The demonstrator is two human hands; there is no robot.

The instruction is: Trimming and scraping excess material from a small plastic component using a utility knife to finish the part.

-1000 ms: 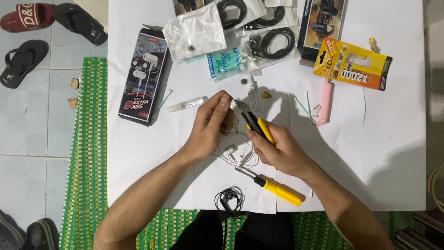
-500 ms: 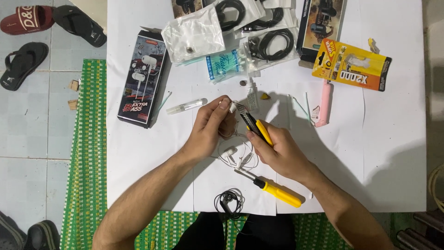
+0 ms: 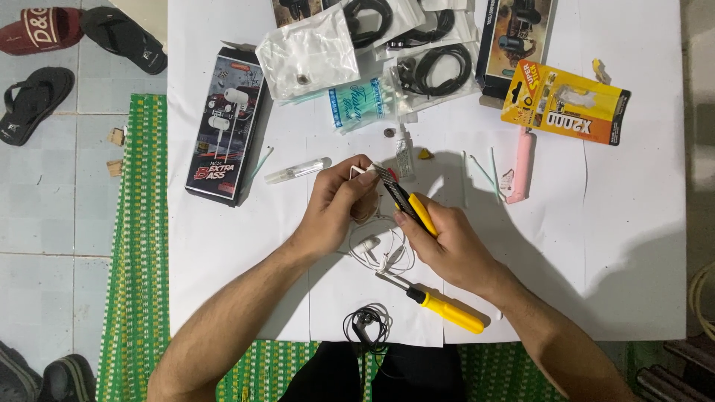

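Two hands, left hand (image 3: 339, 205) pinching half-hidden white piece (image 3: 358, 173), right hand (image 3: 447, 242) gripping yellow cutter (image 3: 408, 202).

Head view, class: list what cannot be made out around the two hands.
- Small white part in left hand: covered by its fingers.
- Blade tip of yellow utility knife in right hand: too small.
- White earphones: partly hidden under both hands.
- Black box: cut off by top edge.

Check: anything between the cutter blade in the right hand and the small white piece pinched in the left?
Nothing visible. The utility knife in the right hand has its blade tip right at the white piece pinched by the left hand; contact can't be confirmed.
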